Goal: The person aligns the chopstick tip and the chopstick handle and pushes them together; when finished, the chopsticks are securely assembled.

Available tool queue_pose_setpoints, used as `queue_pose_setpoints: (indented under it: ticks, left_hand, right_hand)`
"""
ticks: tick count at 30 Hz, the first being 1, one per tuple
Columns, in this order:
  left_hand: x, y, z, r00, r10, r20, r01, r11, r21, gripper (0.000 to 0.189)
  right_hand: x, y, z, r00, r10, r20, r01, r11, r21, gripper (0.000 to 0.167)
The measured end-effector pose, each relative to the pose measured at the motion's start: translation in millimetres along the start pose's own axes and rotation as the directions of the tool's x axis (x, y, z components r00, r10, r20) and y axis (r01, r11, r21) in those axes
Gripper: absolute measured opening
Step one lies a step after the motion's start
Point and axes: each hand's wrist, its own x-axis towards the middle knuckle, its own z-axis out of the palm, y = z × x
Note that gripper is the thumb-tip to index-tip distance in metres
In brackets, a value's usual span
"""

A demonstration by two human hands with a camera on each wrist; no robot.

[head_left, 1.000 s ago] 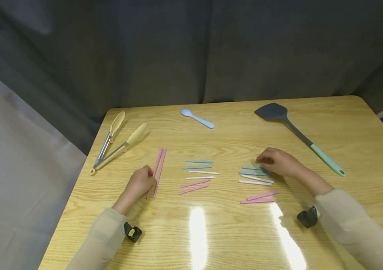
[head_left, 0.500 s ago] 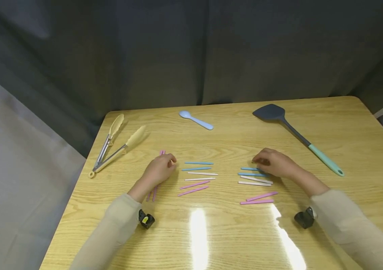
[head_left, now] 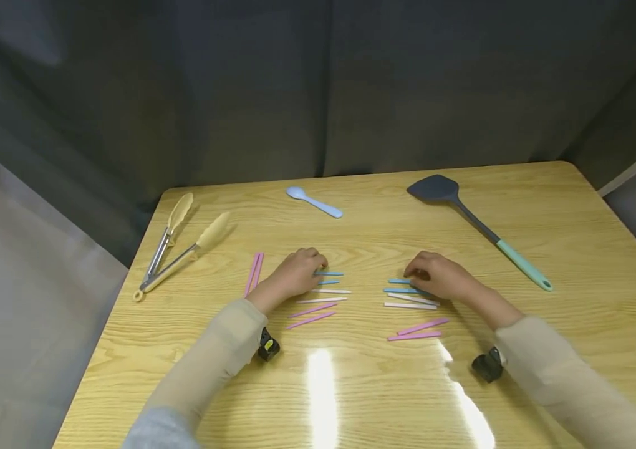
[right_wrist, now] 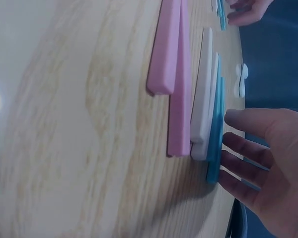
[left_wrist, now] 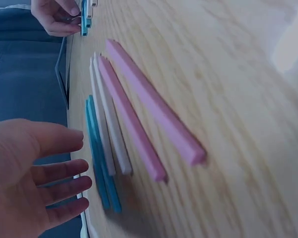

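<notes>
The left hand [head_left: 294, 273], fingers loosely extended and thumb apart, grips nothing just beside two blue sticks [head_left: 333, 273]; the right hand [head_left: 443, 274], similarly relaxed and unladen, is at another blue pair [head_left: 399, 290]. Whether fingertips touch either pair, I cannot tell. White sticks [head_left: 410, 306], then pink sticks [head_left: 414, 336], lie nearer the person in both groups on the worktop [head_left: 385, 393]. Two longer pink sticks [head_left: 252, 274] lie near the left forearm.

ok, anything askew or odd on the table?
Mildly askew: by the right hand, the two pink sticks form a narrow V, and the two white sticks beyond them converge too, rather than lying parallel. No spill or damage visible.
</notes>
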Motion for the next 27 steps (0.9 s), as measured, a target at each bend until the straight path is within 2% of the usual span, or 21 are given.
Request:
queue_pose_setpoints:
  ticks: [9, 17, 20, 24, 27]
  left_hand:
    - [8.3, 3.5, 2.5, 1.0, 0.029, -0.007, -0.028, 0.99, 0.141, 0.018]
    - [12.0, 1.3, 6.5, 0.991, 0.098, -0.089, -0.074, 0.967, 0.245, 0.017]
    - [12.2, 0.2, 5.6, 0.989, 0.1, -0.108, -0.074, 0.971, 0.229, 0.014]
    - [11.3, 1.4, 1.2, 0.987, 0.085, -0.137, -0.067, 0.989, 0.132, 0.005]
    - [10.6, 4.2, -2.9, 0.982, 0.074, -0.171, -0.064, 0.996, 0.064, 0.006]
  right_hand:
    - [5.5, -2, 7, 1.0, 0.021, 0.004, -0.02, 0.996, -0.092, 0.012]
    - [7.7, -3, 9, 0.999, 0.034, -0.004, -0.034, 0.99, -0.133, 0.009]
    - [7.3, -3, 8, 0.998, 0.055, -0.011, -0.056, 0.992, -0.117, 0.008]
    - [6.5, -4, 3, 0.994, 0.109, -0.016, -0.11, 0.99, -0.084, 0.008]
    - [6.6, -5, -4, 0.989, 0.143, -0.028, -0.145, 0.987, -0.073, 0.007]
